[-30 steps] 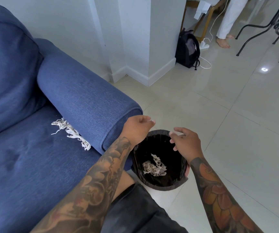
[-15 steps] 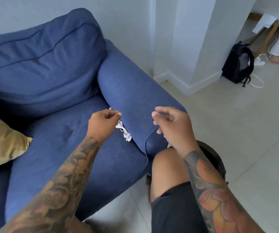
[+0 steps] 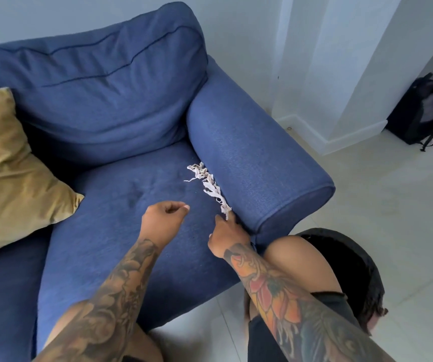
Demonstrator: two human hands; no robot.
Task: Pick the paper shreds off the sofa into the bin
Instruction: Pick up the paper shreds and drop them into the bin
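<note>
Here the sofa [image 3: 121, 231] fills most of the view, with a mustard cushion [image 3: 9, 168] resting on its left side. The bin [image 3: 353, 262] stands on the floor just beside the sofa's front corner, partly hidden behind the person's knee; this placement probably keeps the carry from seat to bin short. The paper shreds [image 3: 210, 186] lie in a narrow line on the seat, pressed into the crease against the armrest [image 3: 257, 163], where loose scraps tend to collect.

The left hand [image 3: 163, 220] hovers above the seat, well short of the shreds, fingers curled loosely toward the thumb with nothing visible between them. The right hand [image 3: 228, 236] reaches into the crease, fingertips drawn together at the near end of the line and touching the lowest shred; whether the pinch has closed on it cannot be told.
</note>
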